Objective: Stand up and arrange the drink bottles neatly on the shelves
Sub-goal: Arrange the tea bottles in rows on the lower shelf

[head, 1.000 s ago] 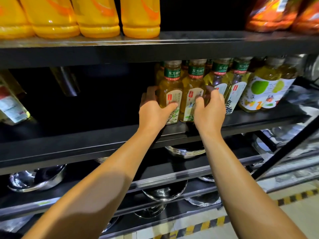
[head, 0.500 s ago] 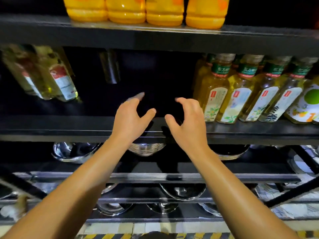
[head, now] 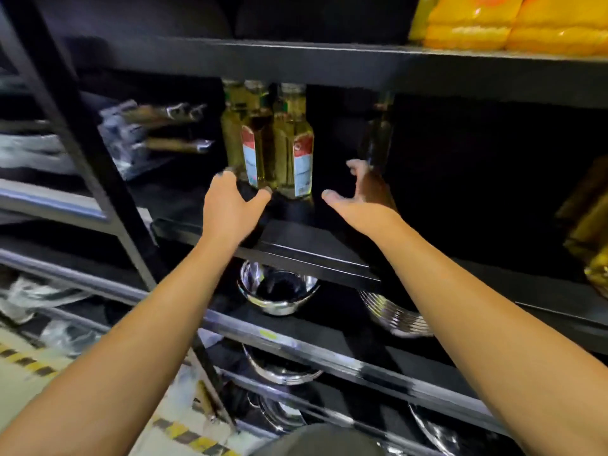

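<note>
Several green-yellow tea bottles (head: 291, 143) with red and pale labels stand upright in a tight cluster at the left end of the black middle shelf (head: 306, 255). My left hand (head: 230, 205) hovers just in front of them at their bases, fingers spread, holding nothing. To the right of the cluster my right hand (head: 365, 195) is raised with thumb and fingers apart, also holding nothing. A dark bottle-like shape (head: 376, 136) stands behind my right hand, blurred. More yellow-green bottles (head: 592, 232) show at the shelf's far right edge.
Orange drink bottles (head: 493, 24) sit on the top shelf at the right. Shiny steel bowls (head: 276, 291) fill the lower shelves. A black upright post (head: 82, 139) divides this rack from the left one, where packaged utensils (head: 148, 130) lie. Striped floor tape (head: 29, 360) runs below.
My view and both hands have swung left along the middle shelf, away from the row of tea bottles toward the cluster at the left end. Both hands stay empty and spread.
</note>
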The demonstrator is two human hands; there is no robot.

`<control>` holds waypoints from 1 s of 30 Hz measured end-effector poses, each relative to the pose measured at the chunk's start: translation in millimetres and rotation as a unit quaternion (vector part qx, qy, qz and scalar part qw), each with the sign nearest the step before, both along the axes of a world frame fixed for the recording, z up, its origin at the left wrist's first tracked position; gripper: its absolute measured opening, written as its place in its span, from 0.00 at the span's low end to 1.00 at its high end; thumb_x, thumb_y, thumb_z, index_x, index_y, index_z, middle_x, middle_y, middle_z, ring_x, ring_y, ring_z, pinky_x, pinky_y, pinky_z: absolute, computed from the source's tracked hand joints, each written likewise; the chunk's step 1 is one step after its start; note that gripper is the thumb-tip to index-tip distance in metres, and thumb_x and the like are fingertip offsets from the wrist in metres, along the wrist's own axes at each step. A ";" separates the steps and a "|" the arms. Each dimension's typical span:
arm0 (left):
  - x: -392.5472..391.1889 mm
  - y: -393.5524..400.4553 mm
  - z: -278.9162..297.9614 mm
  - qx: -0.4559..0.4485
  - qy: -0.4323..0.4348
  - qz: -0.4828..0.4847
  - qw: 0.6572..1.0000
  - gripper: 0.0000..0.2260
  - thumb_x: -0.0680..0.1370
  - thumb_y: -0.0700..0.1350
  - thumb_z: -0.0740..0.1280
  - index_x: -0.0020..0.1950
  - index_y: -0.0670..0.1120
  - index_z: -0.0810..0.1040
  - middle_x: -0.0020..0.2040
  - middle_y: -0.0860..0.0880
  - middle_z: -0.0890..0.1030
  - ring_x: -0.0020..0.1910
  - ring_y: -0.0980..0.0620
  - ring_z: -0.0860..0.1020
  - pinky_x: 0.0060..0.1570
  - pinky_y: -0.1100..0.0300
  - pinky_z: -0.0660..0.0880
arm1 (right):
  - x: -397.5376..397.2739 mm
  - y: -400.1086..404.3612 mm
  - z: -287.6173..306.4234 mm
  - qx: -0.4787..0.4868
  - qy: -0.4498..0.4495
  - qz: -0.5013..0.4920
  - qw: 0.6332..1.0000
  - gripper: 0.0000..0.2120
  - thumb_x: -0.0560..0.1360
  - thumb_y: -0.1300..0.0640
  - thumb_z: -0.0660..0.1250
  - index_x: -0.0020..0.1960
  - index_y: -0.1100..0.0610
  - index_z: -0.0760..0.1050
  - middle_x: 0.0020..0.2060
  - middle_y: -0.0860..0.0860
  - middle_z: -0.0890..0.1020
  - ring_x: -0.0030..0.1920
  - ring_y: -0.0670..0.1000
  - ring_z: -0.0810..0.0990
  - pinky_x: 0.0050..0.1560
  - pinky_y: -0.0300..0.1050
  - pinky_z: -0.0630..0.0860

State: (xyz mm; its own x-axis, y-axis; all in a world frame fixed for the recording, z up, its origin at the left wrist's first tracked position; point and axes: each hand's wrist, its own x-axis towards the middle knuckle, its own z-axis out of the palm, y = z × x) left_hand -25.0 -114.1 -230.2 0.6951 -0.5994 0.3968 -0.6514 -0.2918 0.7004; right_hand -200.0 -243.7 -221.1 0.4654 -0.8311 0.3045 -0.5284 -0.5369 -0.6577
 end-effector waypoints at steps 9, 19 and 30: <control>70.5 -51.3 25.2 0.006 -0.057 -0.049 0.997 0.27 0.74 0.54 0.72 0.64 0.37 0.72 0.61 0.38 0.75 0.62 0.39 0.74 0.60 0.53 0.69 | 91.3 -8.0 25.6 -0.054 -0.084 -0.038 0.994 0.41 0.72 0.44 0.72 0.78 0.54 0.56 0.71 0.55 0.70 0.69 0.57 0.71 0.65 0.48 0.68; 73.0 -83.7 30.3 0.009 0.000 -0.060 0.998 0.23 0.77 0.55 0.70 0.60 0.37 0.76 0.61 0.38 0.74 0.61 0.43 0.73 0.62 0.56 0.69 | 89.9 -5.5 22.3 0.015 -0.111 -0.049 0.992 0.31 0.74 0.45 0.71 0.73 0.50 0.65 0.64 0.50 0.77 0.63 0.52 0.76 0.57 0.41 0.72; -2.2 -60.1 19.4 -0.046 0.203 -0.324 0.923 0.25 0.81 0.34 0.63 0.76 0.42 0.62 0.67 0.48 0.71 0.70 0.51 0.70 0.71 0.60 0.63 | -42.0 15.3 21.9 0.032 -0.136 -0.102 0.985 0.28 0.73 0.49 0.73 0.70 0.47 0.69 0.45 0.39 0.75 0.47 0.43 0.77 0.47 0.34 0.71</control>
State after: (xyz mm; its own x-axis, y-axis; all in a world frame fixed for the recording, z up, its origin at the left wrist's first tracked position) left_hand -27.2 -174.2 -210.8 0.3057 -0.9184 0.2513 -0.3465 0.1386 0.9278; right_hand -242.0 -228.4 -199.2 0.1941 -0.9206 0.3389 -0.4202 -0.3902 -0.8192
